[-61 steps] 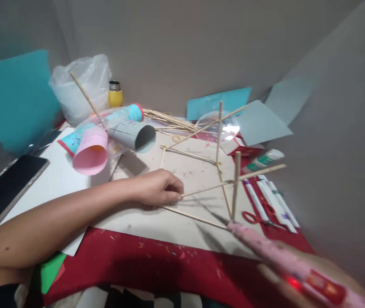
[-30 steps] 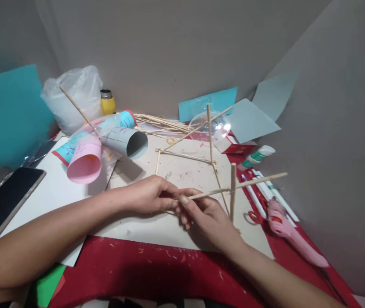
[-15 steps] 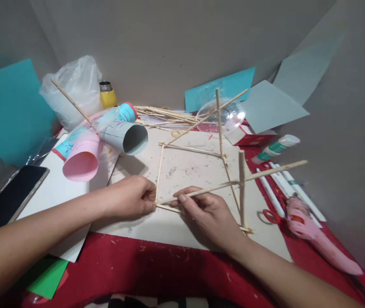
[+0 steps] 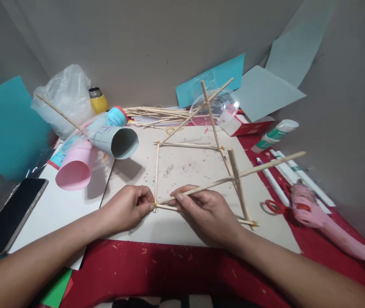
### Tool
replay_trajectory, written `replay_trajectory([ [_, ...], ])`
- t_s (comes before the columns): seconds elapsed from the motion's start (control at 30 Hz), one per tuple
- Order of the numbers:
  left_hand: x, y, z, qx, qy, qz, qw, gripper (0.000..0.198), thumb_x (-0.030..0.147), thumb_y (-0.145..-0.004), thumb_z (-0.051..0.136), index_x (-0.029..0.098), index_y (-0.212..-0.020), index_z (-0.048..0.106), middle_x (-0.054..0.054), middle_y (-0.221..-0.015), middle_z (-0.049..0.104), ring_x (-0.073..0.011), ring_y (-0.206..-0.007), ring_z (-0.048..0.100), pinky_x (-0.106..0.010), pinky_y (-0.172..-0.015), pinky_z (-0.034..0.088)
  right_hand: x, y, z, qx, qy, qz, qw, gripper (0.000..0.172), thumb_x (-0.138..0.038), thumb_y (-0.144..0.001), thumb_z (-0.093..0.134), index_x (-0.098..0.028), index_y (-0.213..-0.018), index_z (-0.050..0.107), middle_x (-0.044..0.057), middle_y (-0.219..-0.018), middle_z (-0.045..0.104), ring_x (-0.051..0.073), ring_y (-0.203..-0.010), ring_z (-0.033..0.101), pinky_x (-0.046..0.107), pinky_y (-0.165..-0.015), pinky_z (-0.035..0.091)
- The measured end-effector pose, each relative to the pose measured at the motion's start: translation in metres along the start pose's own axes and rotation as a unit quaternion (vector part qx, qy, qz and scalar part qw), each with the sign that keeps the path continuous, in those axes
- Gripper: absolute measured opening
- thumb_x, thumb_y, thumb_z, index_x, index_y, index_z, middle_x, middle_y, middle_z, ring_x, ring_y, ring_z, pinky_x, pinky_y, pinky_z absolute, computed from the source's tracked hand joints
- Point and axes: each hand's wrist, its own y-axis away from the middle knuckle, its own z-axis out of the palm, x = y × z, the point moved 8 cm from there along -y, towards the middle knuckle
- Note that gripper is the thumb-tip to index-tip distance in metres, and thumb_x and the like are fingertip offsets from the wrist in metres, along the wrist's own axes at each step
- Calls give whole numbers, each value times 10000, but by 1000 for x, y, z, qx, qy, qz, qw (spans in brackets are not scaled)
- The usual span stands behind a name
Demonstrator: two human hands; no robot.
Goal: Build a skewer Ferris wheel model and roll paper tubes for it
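A frame of thin wooden sticks (image 4: 156, 171) lies on a pale board (image 4: 131, 231), its corners tied with yellowish bands. My left hand (image 4: 129, 209) is closed in a pinch at the near left corner joint (image 4: 155, 205). Between the thumb and fingers of my right hand (image 4: 210, 211) is a slanting wooden stick (image 4: 266, 164), gripped near its lower end, which meets that same corner. This stick crosses a raised stick (image 4: 238, 184) at the right. Farther back, another pair of sticks (image 4: 213, 115) crosses above the frame. My right hand partly hides the near side.
Paper tubes (image 4: 125, 143) on a stick, a plastic bag (image 4: 67, 98) and a phone (image 4: 12, 214) are at left. Loose sticks (image 4: 160, 113) and a clear lid (image 4: 214, 107) lie behind. Markers (image 4: 274, 184), red-handled scissors (image 4: 275, 207) and a pink glue gun (image 4: 323, 226) line the right.
The head view has shifted and tilted slightly. Both hands keep their hold at the near left corner. The raised sticks now appear to lean more to the left.
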Motion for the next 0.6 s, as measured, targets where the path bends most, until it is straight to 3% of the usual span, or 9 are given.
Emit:
replay_trajectory([
  [0.6,-1,-4,5,-7,37,14,999,135,253,-840,565,146,-761,591,29,-631,517,-100,-585,431,-221,-554,332,13,-2,8,-27,-78,39,996,332,-403,-916,539,-160,-767,710,76,-847,696,168,-771,666,264,-677,535],
])
